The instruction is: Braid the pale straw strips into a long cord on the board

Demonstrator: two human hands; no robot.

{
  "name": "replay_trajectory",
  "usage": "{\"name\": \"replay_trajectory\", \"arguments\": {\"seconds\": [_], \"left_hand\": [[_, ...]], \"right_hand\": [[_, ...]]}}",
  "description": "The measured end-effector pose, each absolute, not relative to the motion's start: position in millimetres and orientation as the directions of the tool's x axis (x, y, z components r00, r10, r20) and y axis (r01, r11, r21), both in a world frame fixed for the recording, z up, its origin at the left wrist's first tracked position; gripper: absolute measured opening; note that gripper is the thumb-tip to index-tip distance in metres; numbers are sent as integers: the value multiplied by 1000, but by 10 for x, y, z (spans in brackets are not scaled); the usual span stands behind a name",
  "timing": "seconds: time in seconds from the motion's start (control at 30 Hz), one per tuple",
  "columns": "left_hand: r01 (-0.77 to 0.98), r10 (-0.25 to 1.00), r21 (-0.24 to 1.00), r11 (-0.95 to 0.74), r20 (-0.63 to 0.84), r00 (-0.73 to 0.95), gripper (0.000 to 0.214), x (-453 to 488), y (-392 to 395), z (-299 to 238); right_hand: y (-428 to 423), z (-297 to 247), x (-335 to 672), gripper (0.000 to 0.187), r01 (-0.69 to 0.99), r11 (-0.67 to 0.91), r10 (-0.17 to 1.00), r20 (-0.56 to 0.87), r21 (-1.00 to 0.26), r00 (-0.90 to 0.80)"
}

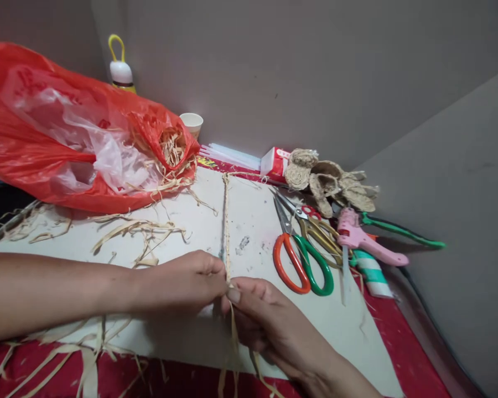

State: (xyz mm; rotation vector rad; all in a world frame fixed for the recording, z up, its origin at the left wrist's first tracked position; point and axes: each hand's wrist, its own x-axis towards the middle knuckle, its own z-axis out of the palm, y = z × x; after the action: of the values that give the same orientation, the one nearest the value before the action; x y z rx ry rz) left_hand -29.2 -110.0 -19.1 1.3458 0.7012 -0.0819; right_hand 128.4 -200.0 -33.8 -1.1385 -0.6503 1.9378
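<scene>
A thin braided cord of pale straw (pixel 227 226) runs from a knotted end at the back of the white board straight toward me. My left hand (pixel 186 282) is closed on the cord's near end. Right beside it, my right hand (pixel 261 315) pinches the same spot between thumb and fingers. Loose straw strips (pixel 233 337) hang down below my fingers toward the board's front edge. The exact crossing of the strips is hidden by my fingertips.
Scissors with red and green handles (pixel 292 265), a pink glue gun (pixel 363 240) and woven straw pieces (pixel 311 174) lie to the right. A red plastic bag (pixel 37 160) holding straw stands left. Loose strips (pixel 136 229) litter the white board (pixel 249 210). Behind stands a paper cup (pixel 191 122).
</scene>
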Motion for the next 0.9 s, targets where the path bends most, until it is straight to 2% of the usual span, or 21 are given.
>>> {"name": "replay_trajectory", "arguments": {"seconds": [0.07, 0.17, 0.3, 0.53, 0.7, 0.9], "left_hand": [[436, 322, 872, 225, -489, 811, 31, -331, -1095, -215], [384, 322, 896, 225, -440, 838, 30, -356, -1080, -231], [370, 283, 874, 316, -459, 842, 24, -345, -1037, -226], [375, 188, 767, 520, -531, 826, 16, -336, -1007, -212], [448, 220, 802, 395, -556, 802, 20, -324, -1019, -179], [416, 274, 855, 311, -499, 822, 26, -341, -1053, -231]], "right_hand": [[-2002, -348, 1291, 29, -314, -570, 819, -495, -759, -290], [-2002, -350, 1312, 30, -243, -572, 813, -504, -783, -291], [-1992, -338, 1348, 31, -182, -580, 801, -515, -794, -306], [-1986, -348, 1347, 30, -102, -572, 802, -529, -814, -279], [-2019, -288, 1333, 32, -49, -491, 846, -462, -870, -265], [-2059, -171, 1411, 37, 260, -433, 869, -477, -863, -134]]}}
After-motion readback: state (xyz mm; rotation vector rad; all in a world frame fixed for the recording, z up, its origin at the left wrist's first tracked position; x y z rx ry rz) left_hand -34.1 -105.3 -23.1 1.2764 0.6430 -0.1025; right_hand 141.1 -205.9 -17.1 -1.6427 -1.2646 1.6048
